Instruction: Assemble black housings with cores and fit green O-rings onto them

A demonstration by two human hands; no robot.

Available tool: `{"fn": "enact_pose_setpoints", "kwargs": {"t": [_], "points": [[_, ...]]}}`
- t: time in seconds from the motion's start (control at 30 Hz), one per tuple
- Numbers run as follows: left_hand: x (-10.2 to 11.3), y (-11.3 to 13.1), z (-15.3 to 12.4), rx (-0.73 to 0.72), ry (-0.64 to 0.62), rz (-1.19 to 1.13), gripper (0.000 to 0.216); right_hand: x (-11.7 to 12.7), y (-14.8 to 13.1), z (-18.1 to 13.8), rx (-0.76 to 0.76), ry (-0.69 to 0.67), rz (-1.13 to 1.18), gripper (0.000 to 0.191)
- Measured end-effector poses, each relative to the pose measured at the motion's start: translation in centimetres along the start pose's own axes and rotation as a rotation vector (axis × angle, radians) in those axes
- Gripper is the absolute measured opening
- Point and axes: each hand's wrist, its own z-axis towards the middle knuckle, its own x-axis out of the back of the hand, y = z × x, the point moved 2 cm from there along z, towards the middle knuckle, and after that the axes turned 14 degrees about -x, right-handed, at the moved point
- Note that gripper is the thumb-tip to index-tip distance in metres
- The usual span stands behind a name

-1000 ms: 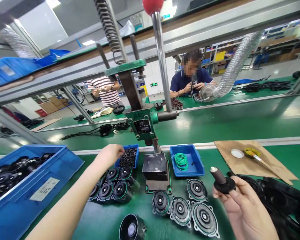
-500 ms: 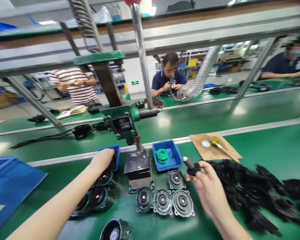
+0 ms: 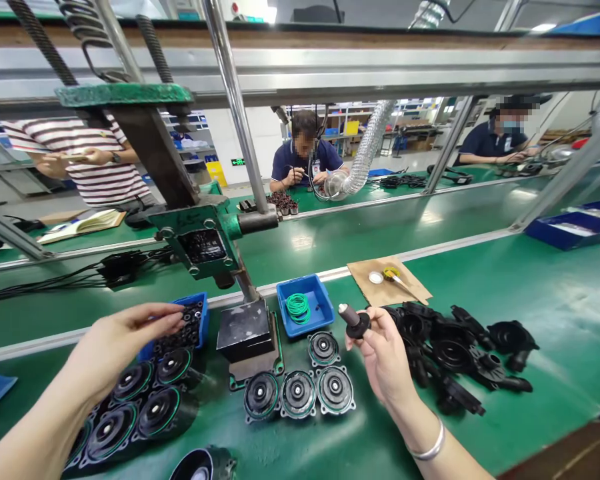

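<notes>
My right hand (image 3: pixel 386 360) is closed round a black flanged part with a brown stem (image 3: pixel 354 320), held upright above the green bench. My left hand (image 3: pixel 117 337) hovers beside a small blue bin of black rings (image 3: pixel 189 325); its fingertips are pinched together, and what they hold is too small to make out. Below it lie several black round discs with green rims (image 3: pixel 145 400). Between my hands stand the black block of a hand press (image 3: pixel 245 328) and several grey-rimmed discs (image 3: pixel 297 390).
A blue tray with green rings (image 3: pixel 303 305) sits behind the discs. A pile of black housings (image 3: pixel 455 350) lies at right, with a cardboard sheet (image 3: pixel 387 280) behind. The press frame and lever (image 3: pixel 190 227) rise ahead. Other people work across the conveyor.
My left hand has come back out of the small blue bin with pinched fingers. The camera has turned right, so the pile of housings and another worker show more. My right hand keeps its part.
</notes>
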Motion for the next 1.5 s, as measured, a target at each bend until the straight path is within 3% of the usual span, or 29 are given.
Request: {"fn": "enact_pose_setpoints", "kwargs": {"t": [0.03, 0.1, 0.23, 0.37, 0.5, 0.77, 0.83, 0.97, 1.03, 1.1, 1.27, 1.37, 1.5], "points": [[-0.4, 0.7, -1.8, 0.071, 0.11, -0.279, 0.029, -0.1, -0.1, -0.1, 0.015, -0.013, -0.005, 0.026], [-2.2, 2.3, -5.5, 0.204, 0.189, -0.635, 0.045, -0.5, -0.2, -0.7, 0.015, -0.058, -0.039, 0.025], [-7.1, 5.4, -11.2, 0.285, 0.075, -0.967, 0.036, -2.7, 0.2, -3.3, -0.039, -0.253, -0.178, 0.023], [-10.8, 6.5, -13.1, 0.4, 0.072, -1.201, 0.037, -5.4, 1.1, -6.4, -0.034, -0.392, -0.285, 0.022], [-12.1, 6.1, -13.5, 0.46, 0.113, -1.254, 0.047, -6.9, 2.3, -7.8, 0.034, -0.384, -0.36, 0.027], [-12.2, 5.0, -14.4, 0.249, 0.082, -1.124, 0.034, -7.9, 3.1, -8.5, 0.151, -0.362, -0.558, 0.028], [-11.9, 4.9, -14.4, 0.171, 0.08, -1.047, 0.03, -7.9, 2.7, -8.7, 0.268, -0.359, -0.664, 0.032], [-11.8, 4.9, -14.5, 0.093, 0.067, -0.956, 0.025, -7.9, 2.3, -9.2, 0.645, -0.439, -0.962, 0.052], [-12.0, 5.0, -14.6, 0.077, 0.095, -0.974, 0.023, -7.9, 2.5, -9.4, 0.747, -0.46, -1.019, 0.056], [-12.3, 5.2, -14.8, 0.094, 0.139, -1.024, 0.023, -7.9, 2.8, -9.4, 0.667, -0.406, -0.921, 0.05], [-12.4, 6.6, -15.8, 0.164, 0.195, -1.14, 0.041, -8.3, 4.4, -9.2, 0.21, -0.314, -0.493, 0.034], [-11.8, 7.5, -16.1, 0.105, 0.207, -1.145, 0.05, -8.3, 5.0, -9.3, 0.165, -0.346, -0.468, 0.037], [-11.7, 7.6, -16.0, 0.089, 0.148, -1.091, 0.047, -8.3, 5.0, -9.5, 0.209, -0.373, -0.506, 0.037]]}}
